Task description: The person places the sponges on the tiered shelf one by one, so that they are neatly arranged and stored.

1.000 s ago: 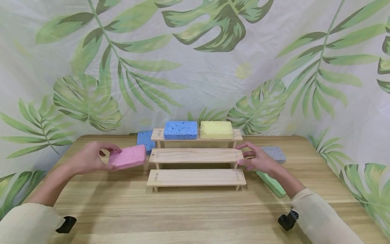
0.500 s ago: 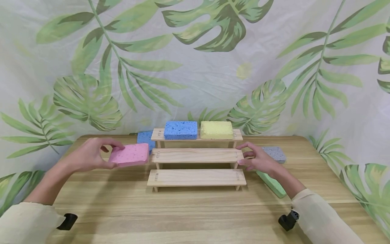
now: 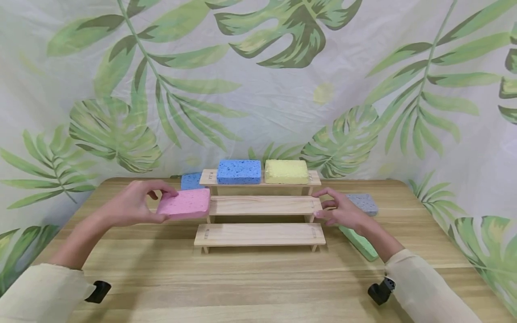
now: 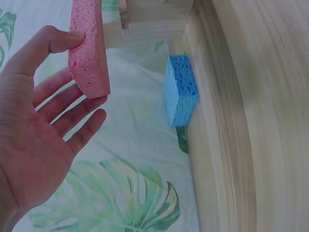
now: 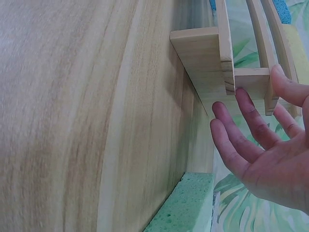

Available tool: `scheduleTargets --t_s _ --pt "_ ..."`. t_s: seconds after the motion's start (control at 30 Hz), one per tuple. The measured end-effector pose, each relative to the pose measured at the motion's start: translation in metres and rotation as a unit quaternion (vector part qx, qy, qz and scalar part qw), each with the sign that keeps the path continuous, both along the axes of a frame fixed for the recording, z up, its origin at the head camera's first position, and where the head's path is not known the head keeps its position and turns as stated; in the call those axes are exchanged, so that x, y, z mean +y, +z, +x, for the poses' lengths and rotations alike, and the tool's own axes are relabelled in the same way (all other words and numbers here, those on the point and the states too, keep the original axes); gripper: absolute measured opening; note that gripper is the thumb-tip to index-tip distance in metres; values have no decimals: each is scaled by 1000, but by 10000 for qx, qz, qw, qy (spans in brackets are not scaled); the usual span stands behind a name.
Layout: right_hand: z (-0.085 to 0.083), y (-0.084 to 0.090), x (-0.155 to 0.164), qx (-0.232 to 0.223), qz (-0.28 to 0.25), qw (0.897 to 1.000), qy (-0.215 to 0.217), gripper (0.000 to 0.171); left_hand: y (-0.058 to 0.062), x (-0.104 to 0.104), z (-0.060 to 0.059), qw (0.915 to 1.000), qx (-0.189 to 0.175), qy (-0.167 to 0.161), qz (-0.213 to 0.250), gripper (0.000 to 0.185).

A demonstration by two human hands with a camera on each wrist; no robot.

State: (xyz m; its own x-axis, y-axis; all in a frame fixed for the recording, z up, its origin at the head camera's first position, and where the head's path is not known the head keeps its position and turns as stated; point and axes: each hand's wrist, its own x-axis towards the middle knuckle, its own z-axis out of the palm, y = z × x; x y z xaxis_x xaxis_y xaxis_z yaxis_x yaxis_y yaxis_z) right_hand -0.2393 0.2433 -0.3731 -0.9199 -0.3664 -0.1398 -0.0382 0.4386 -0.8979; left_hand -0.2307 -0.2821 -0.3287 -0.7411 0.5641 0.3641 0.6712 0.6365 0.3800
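Observation:
My left hand [image 3: 139,204] pinches a pink sponge [image 3: 186,203] by its left end, thumb on one side and fingers on the other. In the head view the sponge covers the left end of the middle step of a three-tier wooden display stand [image 3: 262,205]. The left wrist view shows the pink sponge [image 4: 89,53] held off the table. At the stand's right end my right hand [image 3: 343,211] grips the end of the middle step between thumb and fingers. A blue sponge [image 3: 239,172] and a yellow sponge [image 3: 286,172] lie side by side on the top step.
A second blue sponge [image 3: 191,180] is on the table behind the stand's left side. Right of the stand lie a grey sponge [image 3: 363,204] and a green sponge [image 3: 361,244], partly hidden by my right hand and arm. A leaf-patterned cloth [image 3: 258,89] hangs behind the table.
My left hand has carried the pink sponge rightward, from beside the stand to over the left end of its middle step. The right hand stays at the stand's right end.

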Motion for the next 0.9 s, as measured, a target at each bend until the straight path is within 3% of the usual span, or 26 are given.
scheduleTargets --t_s 0.47,0.9 --pt "1 2 -2 -33 -49 10000 54 56 2 31 -5 9992 -217 -331 -48 41" --pt "1 2 -1 1 -101 9999 90 56 -3 57 -6 9992 26 -392 91 41"
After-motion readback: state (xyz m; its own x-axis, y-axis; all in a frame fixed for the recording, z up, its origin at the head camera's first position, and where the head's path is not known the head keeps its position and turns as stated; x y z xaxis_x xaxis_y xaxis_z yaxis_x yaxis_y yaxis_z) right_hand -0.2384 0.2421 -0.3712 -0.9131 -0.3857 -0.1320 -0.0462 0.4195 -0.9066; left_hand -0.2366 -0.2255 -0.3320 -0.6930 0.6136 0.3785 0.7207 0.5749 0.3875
